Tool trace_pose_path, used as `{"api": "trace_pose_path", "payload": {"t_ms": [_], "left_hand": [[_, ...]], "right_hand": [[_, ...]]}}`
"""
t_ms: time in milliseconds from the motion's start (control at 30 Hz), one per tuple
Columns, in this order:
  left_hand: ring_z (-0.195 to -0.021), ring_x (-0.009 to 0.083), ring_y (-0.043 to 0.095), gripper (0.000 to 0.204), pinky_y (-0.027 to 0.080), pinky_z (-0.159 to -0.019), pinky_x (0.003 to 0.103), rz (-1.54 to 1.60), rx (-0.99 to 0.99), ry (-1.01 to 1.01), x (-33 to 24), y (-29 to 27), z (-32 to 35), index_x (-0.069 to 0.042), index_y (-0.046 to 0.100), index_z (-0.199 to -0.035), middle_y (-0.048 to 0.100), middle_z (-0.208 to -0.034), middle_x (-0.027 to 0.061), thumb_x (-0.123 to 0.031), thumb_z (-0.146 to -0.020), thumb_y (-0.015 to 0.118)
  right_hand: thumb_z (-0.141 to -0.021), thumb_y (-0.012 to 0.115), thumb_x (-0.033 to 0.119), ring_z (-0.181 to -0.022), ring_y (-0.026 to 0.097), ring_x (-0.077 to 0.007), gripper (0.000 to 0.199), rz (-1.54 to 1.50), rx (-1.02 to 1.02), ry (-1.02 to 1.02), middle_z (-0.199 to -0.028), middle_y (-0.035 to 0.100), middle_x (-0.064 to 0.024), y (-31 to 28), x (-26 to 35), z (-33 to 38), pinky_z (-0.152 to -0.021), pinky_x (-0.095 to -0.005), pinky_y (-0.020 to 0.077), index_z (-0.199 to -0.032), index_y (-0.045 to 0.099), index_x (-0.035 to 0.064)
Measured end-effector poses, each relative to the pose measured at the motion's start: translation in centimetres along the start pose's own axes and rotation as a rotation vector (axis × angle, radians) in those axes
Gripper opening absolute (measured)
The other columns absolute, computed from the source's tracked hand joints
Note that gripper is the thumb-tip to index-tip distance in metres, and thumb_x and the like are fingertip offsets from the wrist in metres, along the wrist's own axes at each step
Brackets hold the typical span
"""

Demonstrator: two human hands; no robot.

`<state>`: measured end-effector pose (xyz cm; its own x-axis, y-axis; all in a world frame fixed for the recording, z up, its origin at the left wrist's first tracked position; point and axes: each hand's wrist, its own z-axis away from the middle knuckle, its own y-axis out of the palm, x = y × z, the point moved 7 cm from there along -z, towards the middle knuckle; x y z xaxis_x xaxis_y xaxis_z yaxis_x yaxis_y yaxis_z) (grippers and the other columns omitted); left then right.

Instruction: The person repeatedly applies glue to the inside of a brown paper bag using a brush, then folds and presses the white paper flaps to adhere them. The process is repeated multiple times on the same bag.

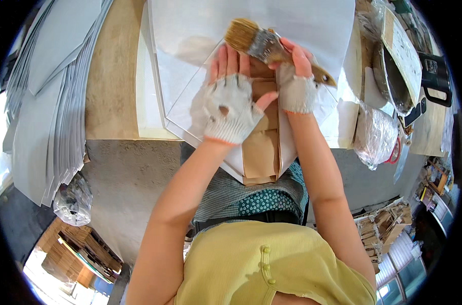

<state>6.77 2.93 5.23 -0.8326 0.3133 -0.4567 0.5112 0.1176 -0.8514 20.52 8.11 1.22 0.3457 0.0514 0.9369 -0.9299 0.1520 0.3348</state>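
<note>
My right hand [298, 84], in a fingerless white knit glove, grips a wide paintbrush [271, 48]. Its tan bristles point up and left, and the wooden handle runs down to the right. My left hand [230, 101], gloved the same way with a hole in the back, lies spread with its fingers stretched out, palm down. Under it is a large folded white paper sheet [182, 119], with a strip of brown paper [261, 152] along the middle. The left thumb reaches across the brown strip. What lies beneath the palm is hidden.
A thick stack of white sheets [53, 117] overhangs the wooden table [111, 76] at the left. To the right are a dark pan [393, 81] with a board on it, a black mug [434, 76], a plastic-wrapped bundle [376, 134] and red-handled scissors [394, 151].
</note>
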Motion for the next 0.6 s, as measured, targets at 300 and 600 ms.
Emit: {"api": "trace_pose_path", "payload": {"t_ms": [300,600], "left_hand": [[-0.136,0.0373,0.041,0.074,0.034,-0.113,0.044,0.768,-0.097,-0.427,4.4,-1.4,6.5,-0.004,0.038,-0.147,0.044,-0.145,0.0182,-0.017,-0.083,0.075],[-0.119,0.0330,0.052,0.077,0.045,-0.101,0.042,-0.035,-0.015,-0.015,0.4,-6.7,3.9,-0.009,0.053,-0.134,0.052,-0.127,0.0180,-0.004,-0.060,0.075]], "right_hand": [[-0.093,0.055,0.051,-0.079,0.057,-0.0109,0.052,-0.227,-0.050,0.321,-0.094,0.064,-0.0024,-2.2,-1.0,7.6,-0.064,-0.0235,0.0437,-0.119,0.062,0.0069],[-0.096,0.056,0.040,-0.074,0.059,-0.0131,0.043,-0.446,0.005,0.264,-0.082,0.065,-0.0048,-5.7,-0.6,5.1,-0.069,-0.0246,0.0455,-0.117,0.065,0.0038]]}}
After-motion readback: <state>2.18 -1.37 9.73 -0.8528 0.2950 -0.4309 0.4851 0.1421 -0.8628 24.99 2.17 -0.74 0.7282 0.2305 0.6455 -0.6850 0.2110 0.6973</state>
